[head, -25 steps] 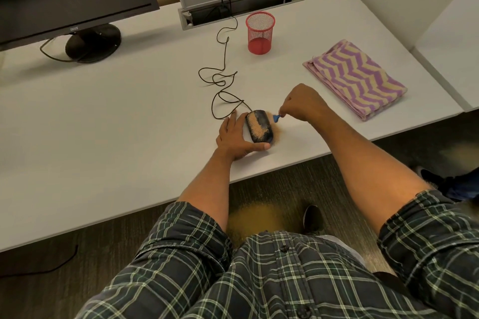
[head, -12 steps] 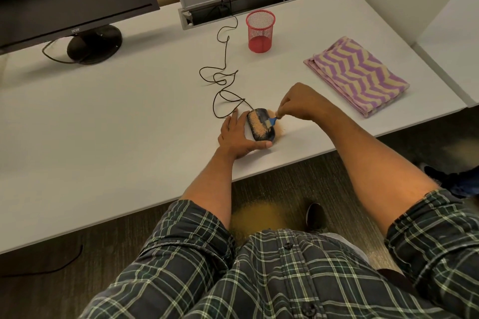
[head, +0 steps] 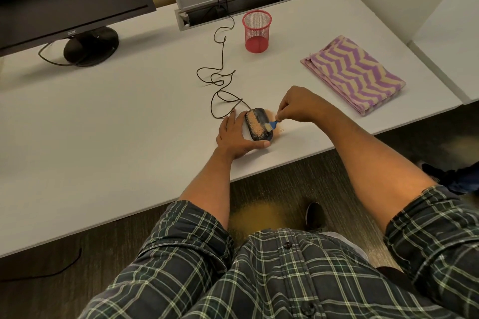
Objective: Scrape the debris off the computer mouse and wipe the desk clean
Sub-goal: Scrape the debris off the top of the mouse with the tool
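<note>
Mouse (head: pixel 258 124) near desk (head: pixel 129 124) front edge, pinned by left hand (head: pixel 233 137). Right hand (head: pixel 295 107) pinches blue scraper (head: pixel 272 125) on its grit-coated top. Risk: hard strokes flick debris (head: pixel 278 131) over the edge to the floor.

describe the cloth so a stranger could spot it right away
On the white desk, look to the far right end, past the red mesh pencil cup. The folded cloth lies flat there near the desk's front edge. It is the only fabric item, with purple and cream zigzag stripes.
</note>
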A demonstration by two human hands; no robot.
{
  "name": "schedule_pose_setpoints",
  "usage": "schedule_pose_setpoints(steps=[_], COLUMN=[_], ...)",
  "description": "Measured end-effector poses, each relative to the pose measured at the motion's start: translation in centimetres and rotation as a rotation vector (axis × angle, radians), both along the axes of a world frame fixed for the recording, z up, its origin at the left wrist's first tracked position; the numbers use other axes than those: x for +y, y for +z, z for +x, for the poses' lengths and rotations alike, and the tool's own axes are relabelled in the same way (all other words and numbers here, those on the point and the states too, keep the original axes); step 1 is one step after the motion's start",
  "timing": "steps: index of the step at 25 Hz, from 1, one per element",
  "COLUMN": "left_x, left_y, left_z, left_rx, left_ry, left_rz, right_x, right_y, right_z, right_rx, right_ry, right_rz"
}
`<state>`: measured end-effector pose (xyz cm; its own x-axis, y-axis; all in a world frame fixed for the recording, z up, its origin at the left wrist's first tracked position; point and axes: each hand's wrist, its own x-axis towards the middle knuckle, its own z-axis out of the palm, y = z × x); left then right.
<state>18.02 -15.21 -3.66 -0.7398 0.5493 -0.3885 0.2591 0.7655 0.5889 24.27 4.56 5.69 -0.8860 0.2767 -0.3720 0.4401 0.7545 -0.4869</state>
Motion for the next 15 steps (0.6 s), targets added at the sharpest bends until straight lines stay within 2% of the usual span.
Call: schedule_pose_setpoints(steps=[4, 7, 9, 15], left_x=[0.06, 0.06, 0.09, 0.06], left_y=[0.09, 0.05, 0.04, 0.16], left_z=[-0.04, 0.04, 0.02, 0.01], left_rx=[-0.009, -0.011, -0.012, -0.005], left_ry=[0.0, 0.003, 0.0, -0.002], left_rz=[-0.005, -0.006, -0.009, -0.017], right_x=[0.25, 0.12, -0.07, -0.24], right_y=[0.36, 0.31, 0.32, 0.53], right_z=[-0.08, 0.05, 0.11, 0.43], right_rx=[0.063, 0.037, 0.06, -0.028], right_ry=[-0.043, -0.047, -0.062, 0.032], right_rz=[-0.051, 0.019, -0.014, 0.039])
